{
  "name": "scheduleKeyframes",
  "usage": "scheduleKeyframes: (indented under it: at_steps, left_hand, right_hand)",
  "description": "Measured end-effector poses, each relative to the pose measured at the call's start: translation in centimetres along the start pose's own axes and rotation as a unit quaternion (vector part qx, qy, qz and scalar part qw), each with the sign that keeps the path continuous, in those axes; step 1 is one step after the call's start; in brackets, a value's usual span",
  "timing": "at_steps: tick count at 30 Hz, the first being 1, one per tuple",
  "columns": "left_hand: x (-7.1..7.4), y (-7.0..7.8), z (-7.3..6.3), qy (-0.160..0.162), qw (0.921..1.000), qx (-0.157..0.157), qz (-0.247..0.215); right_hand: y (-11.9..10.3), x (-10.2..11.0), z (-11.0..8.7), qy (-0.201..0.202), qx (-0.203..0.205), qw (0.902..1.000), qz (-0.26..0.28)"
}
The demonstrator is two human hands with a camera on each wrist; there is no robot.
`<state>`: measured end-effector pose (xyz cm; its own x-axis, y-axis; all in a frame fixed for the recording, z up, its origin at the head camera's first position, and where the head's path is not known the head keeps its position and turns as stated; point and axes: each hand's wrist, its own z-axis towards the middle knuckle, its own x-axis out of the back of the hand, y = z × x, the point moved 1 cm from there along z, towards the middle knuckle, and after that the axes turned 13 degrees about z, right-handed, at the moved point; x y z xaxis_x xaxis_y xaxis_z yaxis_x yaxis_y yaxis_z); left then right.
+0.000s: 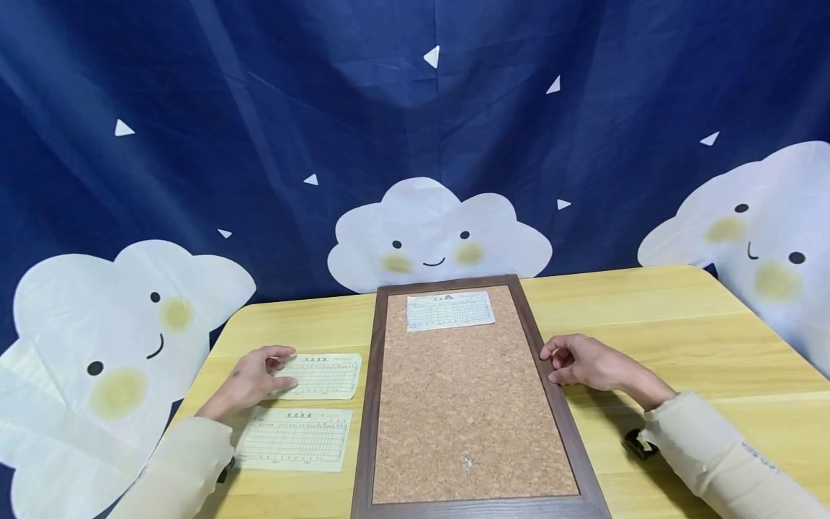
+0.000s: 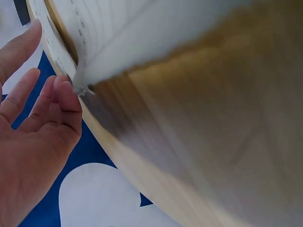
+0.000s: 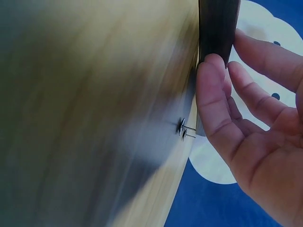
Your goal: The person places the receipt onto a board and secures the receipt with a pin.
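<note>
A framed corkboard lies on the table. A printed paper slip sits near its top edge, with a small dark spot at the slip's upper edge. Left of the board, two similar slips lie one above the other, the upper slip and the lower slip. My left hand is at the upper slip's left end, thumb and index finger spread over it. At the frame's right side, my right hand rests its loosely bent fingertips against the dark wood.
In the right wrist view, a couple of thumbtacks lie on the tabletop beside the frame. The light wood table ends at a blue curtain with white clouds. Dark wrist straps show under both sleeves.
</note>
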<state>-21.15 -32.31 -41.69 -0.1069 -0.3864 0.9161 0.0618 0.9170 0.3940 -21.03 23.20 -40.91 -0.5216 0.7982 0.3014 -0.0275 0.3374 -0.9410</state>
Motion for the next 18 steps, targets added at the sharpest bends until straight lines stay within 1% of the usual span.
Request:
scheduleKeyframes:
  at_steps: [3, 11, 18]
  left_hand:
    - [0.04, -0.27, -0.09, -0.001, 1.0, 0.006, 0.001]
    - [0.35, -0.94, -0.11, -0.004, 1.0, 0.005, 0.006]
    - [0.6, -1.05, -0.05, -0.006, 0.9998, 0.009, 0.019]
  right_hand:
    - [-0.02, 0.0, -0.03, -0.001, 0.0, 1.0, 0.002]
    - [-0.19, -0.07, -0.01, 0.0, -0.001, 1.0, 0.001]
    - [-0.11, -0.12, -0.06, 0.0, -0.001, 1.0, 0.005]
